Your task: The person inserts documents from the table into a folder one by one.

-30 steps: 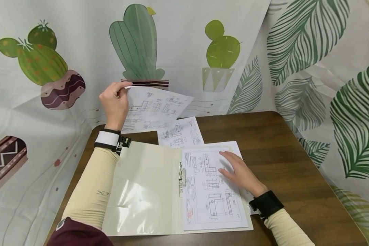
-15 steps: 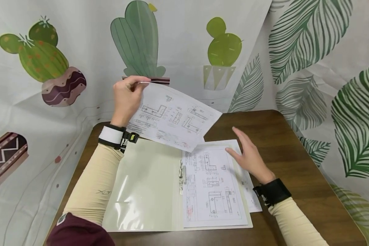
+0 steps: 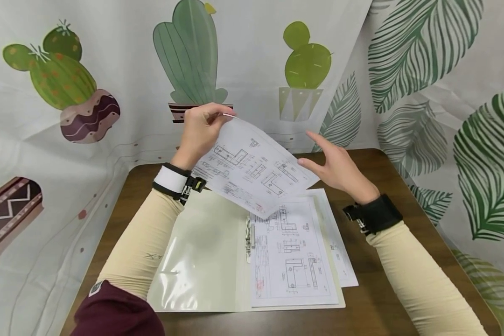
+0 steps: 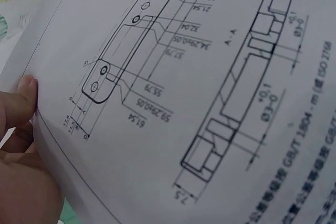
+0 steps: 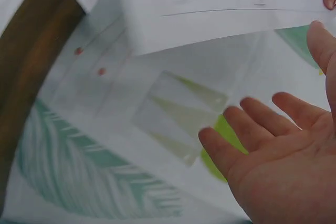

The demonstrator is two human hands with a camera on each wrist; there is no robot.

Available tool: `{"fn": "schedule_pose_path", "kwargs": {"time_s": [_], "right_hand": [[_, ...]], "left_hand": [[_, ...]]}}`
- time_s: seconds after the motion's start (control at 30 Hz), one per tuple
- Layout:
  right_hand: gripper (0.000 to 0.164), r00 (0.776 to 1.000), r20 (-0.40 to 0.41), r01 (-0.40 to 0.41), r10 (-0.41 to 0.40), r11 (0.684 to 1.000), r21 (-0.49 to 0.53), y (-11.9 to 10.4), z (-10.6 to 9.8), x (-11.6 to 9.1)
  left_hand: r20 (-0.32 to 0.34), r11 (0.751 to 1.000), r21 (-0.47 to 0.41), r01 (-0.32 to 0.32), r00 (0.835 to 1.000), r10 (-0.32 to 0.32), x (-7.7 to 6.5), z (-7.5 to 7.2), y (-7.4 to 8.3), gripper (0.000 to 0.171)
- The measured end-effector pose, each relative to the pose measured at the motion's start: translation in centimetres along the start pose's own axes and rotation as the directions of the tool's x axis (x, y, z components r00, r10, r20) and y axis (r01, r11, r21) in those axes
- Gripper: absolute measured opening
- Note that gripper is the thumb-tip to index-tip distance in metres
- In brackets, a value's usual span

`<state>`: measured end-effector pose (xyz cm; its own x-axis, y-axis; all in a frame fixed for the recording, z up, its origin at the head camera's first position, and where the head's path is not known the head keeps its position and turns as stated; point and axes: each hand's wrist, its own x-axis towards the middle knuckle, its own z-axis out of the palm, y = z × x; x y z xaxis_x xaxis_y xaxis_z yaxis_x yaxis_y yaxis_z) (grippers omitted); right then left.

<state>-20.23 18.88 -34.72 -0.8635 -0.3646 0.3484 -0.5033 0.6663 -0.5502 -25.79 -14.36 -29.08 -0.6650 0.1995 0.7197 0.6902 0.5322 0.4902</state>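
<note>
Near 1 folder point(image 3: 212, 252) | left hand point(image 3: 202, 132) pinching 1 printed sheet point(image 3: 258, 165) | right hand point(image 3: 340, 169) spread, just beside it

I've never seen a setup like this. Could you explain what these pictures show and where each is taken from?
There's no machine: a person uses their bare left hand and right hand. The wide picture comes from a camera worn on the head, looking down; the close-ups come from cameras worn on the wrists. On the brown table lies an open folder with a metal clip and printed drawings inside. The left hand pinches another drawing sheet, holding it up. The right hand is near that sheet's edge, fingers extended, gripping nothing; I can't tell whether its thumb touches.
</note>
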Motion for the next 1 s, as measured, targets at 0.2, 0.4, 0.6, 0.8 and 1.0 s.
{"fn": "schedule_pose_path", "kwargs": {"time_s": [0.2, 0.4, 0.6, 0.8, 1.0], "right_hand": [[0.062, 0.995, 0.094, -0.034, 0.024, 0.993, 0.113, -2.3, -0.3, 2.8], [0.036, 0.988, 0.129, -0.103, 0.081, 0.979, 0.176, -3.0, 0.3, 3.6], [0.015, 0.991, 0.086, -0.113, 0.100, 0.981, 0.159, -2.6, 0.9, 3.4], [0.013, 0.993, 0.038, -0.117, 0.113, 0.983, 0.142, -2.0, 1.2, 2.8], [0.018, 0.984, 0.015, -0.179, 0.179, 0.971, 0.158, -0.5, 1.1, 1.8]], "left_hand": [[0.049, 0.999, -0.027, -0.045, 0.998, 0.046, 0.5, 1.0, 0.9, 0.014], [0.088, 0.998, -0.047, -0.042, 0.995, 0.046, 0.8, 1.7, 1.7, 0.012], [0.091, 0.999, -0.032, -0.025, 0.995, 0.027, 0.8, 2.1, 1.8, 0.011], [0.109, 0.999, -0.010, -0.045, 0.993, 0.046, 0.0, 2.1, 1.8, 0.015], [0.052, 0.991, 0.040, -0.126, 0.991, 0.124, -1.1, 1.4, 1.4, 0.042]]}}
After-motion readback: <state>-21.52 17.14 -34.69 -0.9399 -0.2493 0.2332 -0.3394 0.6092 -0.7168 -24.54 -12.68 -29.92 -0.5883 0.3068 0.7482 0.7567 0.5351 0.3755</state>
